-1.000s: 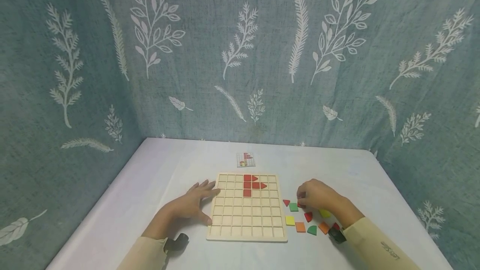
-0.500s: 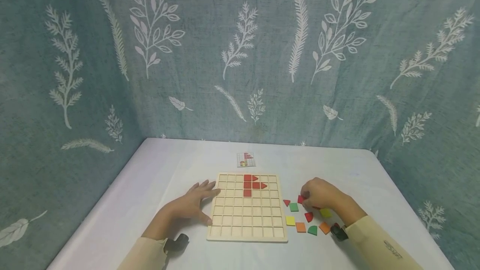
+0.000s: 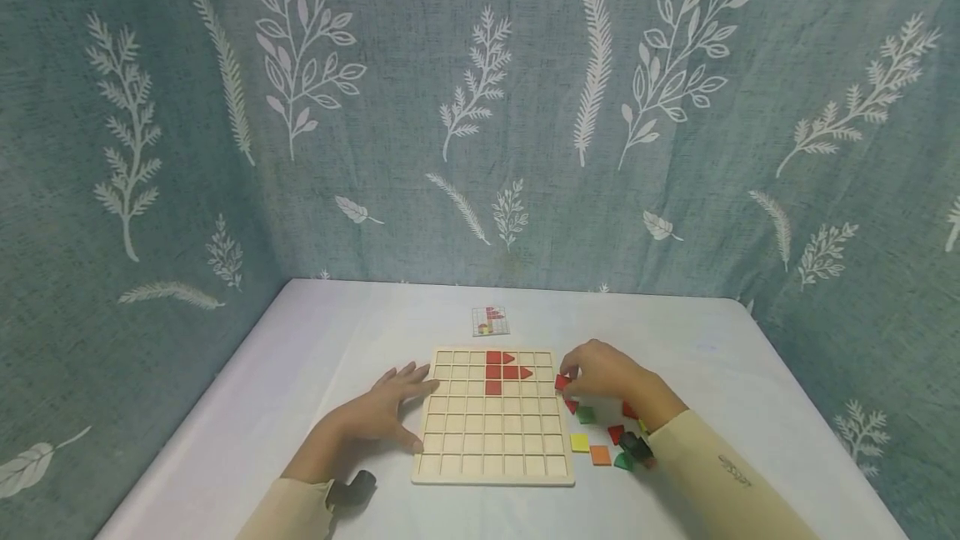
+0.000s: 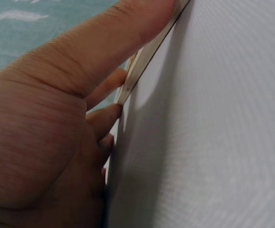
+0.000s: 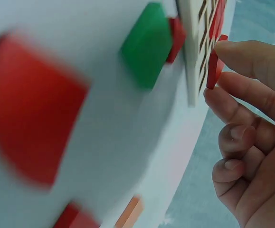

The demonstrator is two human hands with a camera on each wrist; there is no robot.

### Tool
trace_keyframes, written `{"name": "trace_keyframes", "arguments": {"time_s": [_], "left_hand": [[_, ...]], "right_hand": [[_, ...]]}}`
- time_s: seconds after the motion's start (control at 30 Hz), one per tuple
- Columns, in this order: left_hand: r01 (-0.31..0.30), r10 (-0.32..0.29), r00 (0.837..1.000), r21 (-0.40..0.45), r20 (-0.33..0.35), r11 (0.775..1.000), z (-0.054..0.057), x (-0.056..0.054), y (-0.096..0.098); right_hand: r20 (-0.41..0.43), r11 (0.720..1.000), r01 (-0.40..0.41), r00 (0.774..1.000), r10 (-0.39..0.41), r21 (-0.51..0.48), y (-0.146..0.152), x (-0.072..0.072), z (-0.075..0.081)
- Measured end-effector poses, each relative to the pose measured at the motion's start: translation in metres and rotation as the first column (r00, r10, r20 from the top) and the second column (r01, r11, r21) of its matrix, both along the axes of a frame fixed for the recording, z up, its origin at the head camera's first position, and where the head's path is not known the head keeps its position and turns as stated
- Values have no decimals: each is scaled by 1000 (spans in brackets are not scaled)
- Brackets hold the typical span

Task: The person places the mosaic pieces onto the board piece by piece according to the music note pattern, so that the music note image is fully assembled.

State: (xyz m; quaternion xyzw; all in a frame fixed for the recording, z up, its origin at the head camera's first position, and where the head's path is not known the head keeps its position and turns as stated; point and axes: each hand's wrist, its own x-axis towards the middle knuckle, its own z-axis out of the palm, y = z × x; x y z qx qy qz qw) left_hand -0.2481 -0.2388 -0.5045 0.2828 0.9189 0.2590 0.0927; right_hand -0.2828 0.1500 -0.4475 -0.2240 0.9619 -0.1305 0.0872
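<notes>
A wooden grid board lies on the table, with red square and triangle tiles set in its upper cells. My left hand rests along the board's left edge with fingers spread; in the left wrist view its thumb and fingertips touch the wooden rim. At the board's right edge, my right hand pinches a red square tile between thumb and fingers. The right wrist view shows that red tile held on edge, off the table, the ring and little fingers curled in.
Loose tiles lie right of the board: a red triangle, a green square, a yellow square, an orange square and a red quarter-round, with others partly under the right wrist. A small pattern card lies behind the board.
My right hand has picked up the red square tile from among the loose tiles and carried it left to the board's right edge. The left hand stays at the board.
</notes>
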Motion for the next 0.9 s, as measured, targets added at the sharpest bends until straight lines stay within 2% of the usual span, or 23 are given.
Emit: {"name": "trace_keyframes", "arguments": {"time_s": [0.27,0.5,0.9], "left_hand": [[-3,3,1000,9,-10,1000,-3,-1,-1],[-11,11,1000,1,-20,1000,-3,-1,1],[-14,14,1000,-17,-21,1000,-2,-1,-1]], "right_hand": [[-11,993,-115,993,115,-14,-31,-7,1],[-45,977,-213,976,212,-19,-51,-8,0],[-51,977,-214,976,213,-11,-67,-10,-7]]}}
